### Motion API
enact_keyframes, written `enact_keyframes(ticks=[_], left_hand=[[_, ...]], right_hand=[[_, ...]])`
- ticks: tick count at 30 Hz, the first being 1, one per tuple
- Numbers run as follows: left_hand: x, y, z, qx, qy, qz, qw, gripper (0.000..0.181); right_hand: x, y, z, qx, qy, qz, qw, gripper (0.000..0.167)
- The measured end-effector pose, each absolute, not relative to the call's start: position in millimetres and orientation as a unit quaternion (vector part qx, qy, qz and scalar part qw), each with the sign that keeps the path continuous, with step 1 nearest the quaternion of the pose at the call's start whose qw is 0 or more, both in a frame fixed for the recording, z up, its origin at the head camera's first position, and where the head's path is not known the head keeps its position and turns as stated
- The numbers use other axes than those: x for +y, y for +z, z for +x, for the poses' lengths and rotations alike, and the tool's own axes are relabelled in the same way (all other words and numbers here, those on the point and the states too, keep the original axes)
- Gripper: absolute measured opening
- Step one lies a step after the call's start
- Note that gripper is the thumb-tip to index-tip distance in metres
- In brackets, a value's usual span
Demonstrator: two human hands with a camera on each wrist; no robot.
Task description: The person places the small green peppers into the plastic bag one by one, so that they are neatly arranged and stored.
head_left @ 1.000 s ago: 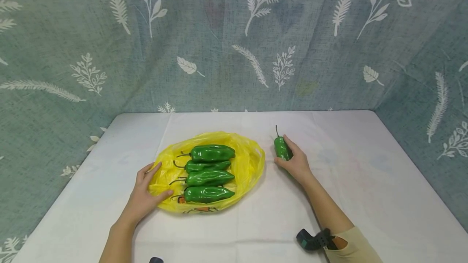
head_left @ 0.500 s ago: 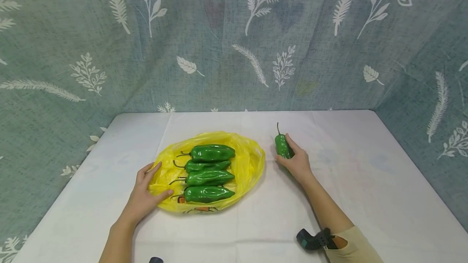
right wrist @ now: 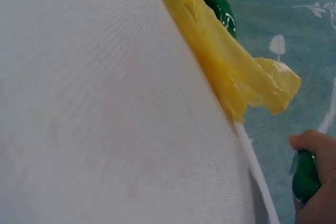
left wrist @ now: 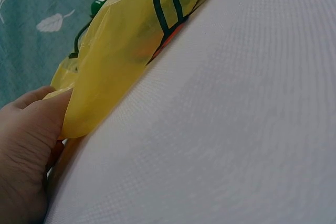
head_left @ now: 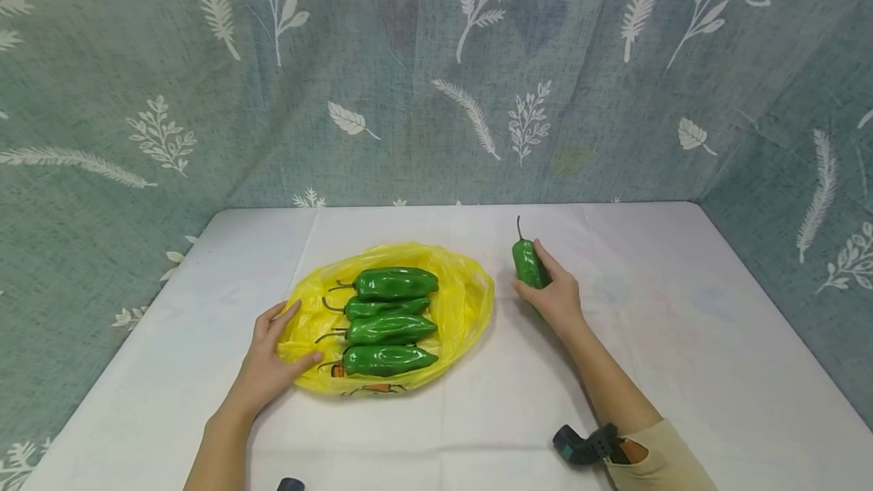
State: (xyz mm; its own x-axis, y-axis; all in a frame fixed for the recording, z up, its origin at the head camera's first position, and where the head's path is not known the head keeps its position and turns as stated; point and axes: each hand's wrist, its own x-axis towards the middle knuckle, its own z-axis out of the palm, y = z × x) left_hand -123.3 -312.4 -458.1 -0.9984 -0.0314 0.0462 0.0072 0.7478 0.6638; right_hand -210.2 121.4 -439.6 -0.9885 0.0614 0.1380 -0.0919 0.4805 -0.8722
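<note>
A yellow plastic bag (head_left: 470, 301) lies with its mouth spread on the white table. Several glossy green chili peppers (head_left: 390, 329) are lined up in it, stems to the left. My left hand (head_left: 267, 362) holds the bag's left rim, thumb over the near side and fingers on the far side. In the left wrist view, the bag (left wrist: 113, 61) covers part of the thumb. To the right of the bag, my right hand (head_left: 555, 298) grips another green chili pepper (head_left: 527, 262) with its stem pointing away; its lower end is hidden by the hand.
White cloth covers the table (head_left: 655, 309). Behind it and at both sides hangs a green curtain (head_left: 409, 135) with white leaf prints. A dark wrist camera (head_left: 580, 447) sits on the right forearm.
My right hand has shifted slightly away from me with the chili pepper. The left hand, the bag and the peppers in it stay in place.
</note>
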Motion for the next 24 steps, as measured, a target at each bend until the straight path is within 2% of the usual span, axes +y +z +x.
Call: enact_keyframes(ticks=[9,24], left_hand=[[-309.6,-458.0,-123.9,-0.934,-0.357,0.010,0.024,0.095],[-312.5,-459.1,-124.3,-0.934,-0.354,-0.006,0.035,0.094]], right_hand=[[117.7,-427.2,-205.9,-0.856,0.510,0.008,0.084,0.080],[90.5,-413.8,-197.3,-0.843,0.519,0.095,0.109,0.077]])
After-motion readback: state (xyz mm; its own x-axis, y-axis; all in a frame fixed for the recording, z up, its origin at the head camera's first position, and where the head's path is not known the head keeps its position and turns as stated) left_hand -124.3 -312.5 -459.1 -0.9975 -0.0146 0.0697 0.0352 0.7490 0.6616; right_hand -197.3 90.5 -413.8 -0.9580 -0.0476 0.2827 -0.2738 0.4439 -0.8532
